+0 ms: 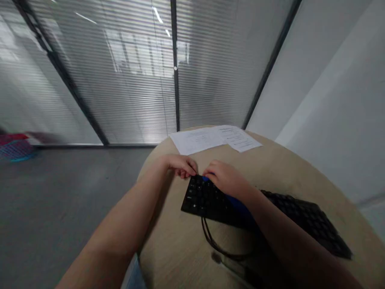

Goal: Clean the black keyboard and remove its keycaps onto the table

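Note:
A black keyboard lies on the round light-wood table, slanting from the middle to the lower right. My left hand rests with curled fingers at the keyboard's far left corner. My right hand lies on top of the keys and holds a blue object, mostly hidden under the hand and wrist; what it is I cannot tell. The keyboard's black cable loops over the table toward me.
Two white printed sheets lie at the table's far edge. Glass partitions with horizontal blinds stand behind the table. A white wall runs along the right. At far left a red and blue basket sits on the grey floor.

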A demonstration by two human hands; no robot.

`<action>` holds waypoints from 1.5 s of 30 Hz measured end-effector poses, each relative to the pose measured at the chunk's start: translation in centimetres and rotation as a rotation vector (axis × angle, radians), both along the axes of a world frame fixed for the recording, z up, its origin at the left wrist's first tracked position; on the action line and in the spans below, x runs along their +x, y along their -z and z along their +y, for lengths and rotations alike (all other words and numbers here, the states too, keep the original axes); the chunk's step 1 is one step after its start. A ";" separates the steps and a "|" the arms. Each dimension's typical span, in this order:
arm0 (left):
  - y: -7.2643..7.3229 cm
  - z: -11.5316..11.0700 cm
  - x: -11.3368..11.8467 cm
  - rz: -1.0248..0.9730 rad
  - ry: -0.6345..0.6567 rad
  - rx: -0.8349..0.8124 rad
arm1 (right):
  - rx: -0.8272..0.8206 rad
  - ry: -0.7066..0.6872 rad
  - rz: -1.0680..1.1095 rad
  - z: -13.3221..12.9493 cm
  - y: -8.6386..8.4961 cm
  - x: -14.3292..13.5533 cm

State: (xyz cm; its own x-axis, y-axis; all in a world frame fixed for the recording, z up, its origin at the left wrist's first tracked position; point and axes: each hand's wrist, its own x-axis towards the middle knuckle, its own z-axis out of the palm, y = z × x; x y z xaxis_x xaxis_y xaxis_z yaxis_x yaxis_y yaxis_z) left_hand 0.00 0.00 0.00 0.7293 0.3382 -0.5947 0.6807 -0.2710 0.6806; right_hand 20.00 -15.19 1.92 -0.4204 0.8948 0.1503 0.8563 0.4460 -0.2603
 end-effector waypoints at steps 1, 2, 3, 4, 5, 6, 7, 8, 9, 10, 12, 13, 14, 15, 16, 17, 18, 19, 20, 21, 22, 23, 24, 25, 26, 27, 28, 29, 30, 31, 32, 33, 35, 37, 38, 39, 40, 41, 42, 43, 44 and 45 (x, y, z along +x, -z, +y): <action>0.0 0.1 0.0 -0.005 0.002 -0.004 | -0.023 -0.017 -0.001 -0.1 0.2 -0.1; 0.0 0.1 -0.1 -0.008 0.005 -0.008 | -0.043 -0.030 -0.002 -0.1 0.3 -0.2; 0.0 0.1 -0.1 -0.010 0.009 -0.012 | -0.059 -0.039 -0.003 -0.2 0.5 -0.3; 0.0 0.1 -0.1 -0.009 0.014 -0.015 | -0.072 -0.043 -0.005 -0.2 0.6 -0.3; -0.1 0.0 0.0 -0.010 0.020 -0.021 | -0.080 -0.041 -0.004 -0.1 0.7 -0.3; -0.2 -0.1 0.0 -0.005 0.027 -0.026 | -0.085 -0.037 -0.005 -0.1 0.8 -0.3; -0.3 -0.3 0.1 0.003 0.035 -0.026 | -0.088 -0.033 -0.011 -0.1 0.8 -0.2; -0.4 -0.5 0.3 0.016 0.043 -0.020 | -0.089 -0.027 -0.021 0.0 0.8 -0.2; -0.5 -0.7 0.4 0.030 0.054 -0.008 | -0.090 -0.022 -0.036 0.0 0.8 -0.2; -0.6 -0.9 0.6 0.045 0.064 0.006 | -0.090 -0.019 -0.053 0.0 0.7 -0.1; -0.7 -1.3 1.0 0.070 0.079 0.039 | -0.094 -0.029 -0.075 -0.1 0.5 -0.2; -0.8 -1.4 1.1 0.079 0.083 0.054 | -0.095 -0.037 -0.076 -0.2 0.5 -0.2; -0.8 -1.5 1.3 0.088 0.084 0.065 | -0.097 -0.045 -0.074 -0.2 0.4 -0.3; -0.8 -1.6 1.3 0.094 0.083 0.075 | -0.099 -0.048 -0.072 -0.3 0.3 -0.4; -0.9 -1.7 1.4 0.100 0.080 0.083 | -0.100 -0.039 -0.073 -0.3 0.3 -0.5; -0.9 -1.7 1.4 0.104 0.076 0.089 | -0.101 -0.023 -0.077 -0.4 0.2 -0.6; -0.9 -1.7 1.4 0.106 0.074 0.093 | -0.100 -0.005 -0.086 -0.4 0.2 -0.6; -0.9 -1.7 1.4 0.106 0.073 0.096 | -0.101 0.010 -0.097 -0.4 0.2 -0.7; -0.8 -1.7 1.4 0.107 0.073 0.099 | -0.103 0.020 -0.108 -0.4 0.2 -0.7; -0.8 -1.7 1.4 0.105 0.075 0.100 | -0.105 0.019 -0.115 -0.4 0.1 -0.7; -0.8 -1.7 1.4 0.103 0.078 0.101 | -0.107 0.008 -0.116 -0.4 0.1 -0.7; -0.8 -1.6 1.4 0.099 0.080 0.101 | -0.106 -0.010 -0.108 -0.5 0.2 -0.7; -0.8 -1.7 1.4 0.097 0.080 0.099 | -0.104 -0.027 -0.093 -0.4 0.2 -0.6; -0.8 -1.7 1.4 0.098 0.077 0.095 | -0.102 -0.041 -0.075 -0.4 0.2 -0.6; -0.8 -1.7 1.4 0.100 0.072 0.090 | -0.098 -0.046 -0.062 -0.4 0.3 -0.6; -0.8 -1.7 1.4 0.102 0.065 0.083 | -0.095 -0.041 -0.056 -0.4 0.3 -0.5; -0.8 -1.7 1.4 0.103 0.060 0.077 | -0.092 -0.029 -0.058 -0.3 0.4 -0.5; -0.7 -1.6 1.4 0.098 0.056 0.072 | -0.089 -0.017 -0.067 -0.3 0.4 -0.5; -0.7 -1.6 1.4 0.092 0.056 0.067 | -0.086 -0.014 -0.077 -0.3 0.4 -0.5; -0.6 -1.6 1.4 0.085 0.057 0.061 | -0.085 -0.023 -0.083 -0.4 0.3 -0.4; -0.6 -1.5 1.4 0.077 0.061 0.055 | -0.085 -0.039 -0.085 -0.4 0.3 -0.4; -0.5 -1.5 1.4 0.073 0.063 0.048 | -0.087 -0.058 -0.083 -0.5 0.3 -0.4; -0.4 -1.4 1.4 0.075 0.070 0.039 | -0.088 -0.076 -0.081 -0.6 0.2 -0.5; -0.3 -1.4 1.4 0.075 0.075 0.037 | -0.076 -0.060 -0.086 -0.6 0.1 -0.6; -0.3 -1.4 1.4 0.074 0.074 0.037 | -0.069 -0.045 -0.093 -0.6 0.1 -0.6; -0.3 -1.4 1.4 0.071 0.072 0.034 | -0.067 -0.034 -0.103 -0.6 0.0 -0.7; -0.3 -1.3 1.3 0.067 0.068 0.030 | -0.069 -0.027 -0.117 -0.6 0.0 -0.7; -0.3 -1.3 1.3 0.063 0.063 0.025 | -0.076 -0.024 -0.131 -0.6 -0.1 -0.7; -0.2 -1.3 1.3 0.062 0.062 0.021 | -0.084 -0.023 -0.143 -0.6 -0.2 -0.7; -0.2 -1.3 1.3 0.062 0.063 0.018 | -0.091 -0.026 -0.150 -0.6 -0.2 -0.7; -0.2 -1.2 1.3 0.062 0.065 0.018 | -0.092 -0.027 -0.150 -0.6 -0.2 -0.7; -0.2 -1.2 1.3 0.063 0.066 0.019 | -0.090 -0.027 -0.146 -0.6 -0.2 -0.7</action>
